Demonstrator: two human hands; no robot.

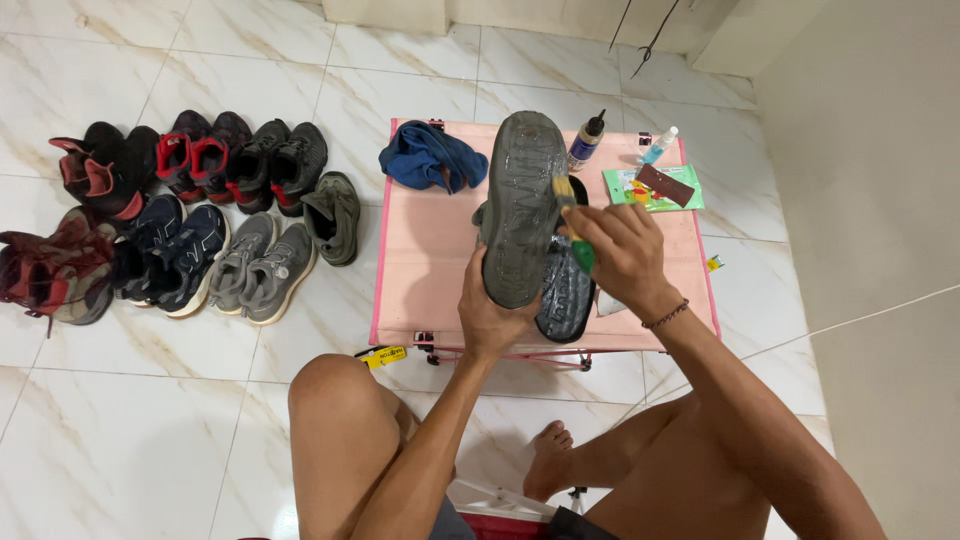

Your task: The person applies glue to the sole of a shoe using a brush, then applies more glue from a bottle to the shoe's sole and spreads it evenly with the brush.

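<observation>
Two soles are in play above the pink table [420,290]: the grey shoe sole [520,205] stands raised over the table's middle, its face glossy and wet-looking over most of its length, so coating seems well advanced; the black sole [565,290] lies beneath near the front edge. Left hand [490,315], grip closed around the grey sole's lower end; right hand [620,250], grip pinched shut on a green-handled brush [572,225], bristles touching the sole's right edge.

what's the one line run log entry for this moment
left hand: holds shoe sole up | right hand: brush on sole | under: pink table, loose sole | floor: shoe rows
</observation>
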